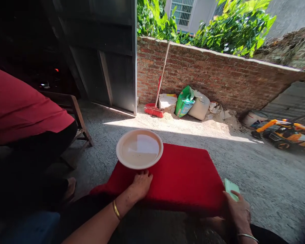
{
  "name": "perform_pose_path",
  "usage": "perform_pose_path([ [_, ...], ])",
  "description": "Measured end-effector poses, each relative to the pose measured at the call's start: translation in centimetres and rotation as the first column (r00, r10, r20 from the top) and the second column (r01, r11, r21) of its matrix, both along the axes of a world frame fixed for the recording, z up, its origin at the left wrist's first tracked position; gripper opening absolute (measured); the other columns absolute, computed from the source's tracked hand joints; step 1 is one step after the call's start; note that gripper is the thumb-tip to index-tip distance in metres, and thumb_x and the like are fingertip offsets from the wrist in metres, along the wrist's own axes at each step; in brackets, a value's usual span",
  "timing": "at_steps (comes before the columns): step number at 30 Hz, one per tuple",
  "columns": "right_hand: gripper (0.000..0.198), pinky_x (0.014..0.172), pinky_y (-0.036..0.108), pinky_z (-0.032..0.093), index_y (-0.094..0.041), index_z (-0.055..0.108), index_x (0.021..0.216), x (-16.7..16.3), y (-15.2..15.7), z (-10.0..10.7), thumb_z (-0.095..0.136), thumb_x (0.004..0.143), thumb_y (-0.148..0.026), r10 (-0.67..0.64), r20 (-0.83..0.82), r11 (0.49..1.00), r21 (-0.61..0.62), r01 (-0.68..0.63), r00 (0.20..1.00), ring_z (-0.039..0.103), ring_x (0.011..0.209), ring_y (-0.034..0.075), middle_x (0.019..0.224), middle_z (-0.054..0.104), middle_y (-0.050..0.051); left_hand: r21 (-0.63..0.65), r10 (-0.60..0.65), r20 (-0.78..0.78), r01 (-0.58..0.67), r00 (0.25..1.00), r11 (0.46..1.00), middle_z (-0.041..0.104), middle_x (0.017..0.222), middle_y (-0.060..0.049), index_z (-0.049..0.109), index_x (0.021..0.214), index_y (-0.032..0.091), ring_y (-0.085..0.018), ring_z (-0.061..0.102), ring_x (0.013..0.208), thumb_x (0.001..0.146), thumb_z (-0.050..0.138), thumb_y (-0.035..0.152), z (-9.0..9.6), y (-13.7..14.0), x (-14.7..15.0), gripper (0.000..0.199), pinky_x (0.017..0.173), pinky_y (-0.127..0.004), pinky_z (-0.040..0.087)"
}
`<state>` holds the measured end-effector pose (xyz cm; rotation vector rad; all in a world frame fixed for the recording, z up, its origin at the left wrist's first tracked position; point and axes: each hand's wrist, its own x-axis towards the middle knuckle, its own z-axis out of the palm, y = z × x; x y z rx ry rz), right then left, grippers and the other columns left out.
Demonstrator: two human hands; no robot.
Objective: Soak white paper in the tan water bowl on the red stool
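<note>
Shallow round cream basin (139, 166) is facing up, left on a red fabric-covered table (185, 176) whose long axis is running sideways; left hand (141, 185) is resting nearby, fingers loosely spread; right hand (238, 206) is gripping a flat mint-green object (230, 187), perhaps pointing forward.

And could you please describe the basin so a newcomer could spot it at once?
Find the red-covered table before the brick wall. At its far left corner, just beyond the person's left hand, sits the basin. It is wide, round and pale, with a shiny liquid surface, unlike the small, light-green object in the right hand.
</note>
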<state>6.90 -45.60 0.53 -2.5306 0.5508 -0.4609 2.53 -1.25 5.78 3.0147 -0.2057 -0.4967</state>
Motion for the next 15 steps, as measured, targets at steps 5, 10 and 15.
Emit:
perform_pose_path([
  [5, 0.036, 0.059, 0.050, 0.047, -0.036, 0.068, 0.089, -0.2, 6.7, -2.1, 0.055, 0.072, -0.065, 0.126, -0.068, 0.992, 0.028, -0.124, 0.990, 0.063, 0.068, 0.036, 0.073, 0.055, 0.006, -0.038, 0.010, 0.021, -0.009, 1.000, 0.999, 0.060, 0.134, -0.021, 0.063, 0.126, 0.015, -0.032, 0.064, 0.117, 0.095, 0.037, 0.006, 0.3, 0.2, -0.6, 0.042, 0.093, -0.046, 0.052],
  [10, 0.035, 0.078, 0.044, 0.055, -0.032, 0.069, 0.105, -5.1, 21.3, -2.7, 0.056, 0.076, -0.048, 0.605, -0.119, 0.796, 0.101, -0.597, 0.787, 0.067, 0.092, 0.031, 0.100, 0.062, 0.009, -0.052, 0.005, 0.038, -0.003, 0.999, 0.999, 0.067, 0.116, -0.020, 0.066, 0.115, 0.011, -0.032, 0.065, 0.112, 0.095, 0.034, 0.006, 0.7, 0.9, -1.1, 0.038, 0.093, -0.047, 0.051],
  [15, 0.041, 0.094, 0.037, 0.053, -0.034, 0.072, 0.105, -8.3, 27.0, -2.5, 0.067, 0.065, -0.026, 0.923, -0.188, 0.374, 0.247, -0.894, 0.334, 0.065, 0.110, 0.027, 0.114, 0.065, 0.006, -0.083, 0.050, -0.008, -0.051, 0.999, 0.995, 0.067, 0.112, -0.021, 0.067, 0.113, 0.009, -0.032, 0.065, 0.109, 0.093, 0.038, 0.006, 2.3, 1.7, -1.3, 0.035, 0.090, -0.045, 0.052],
])
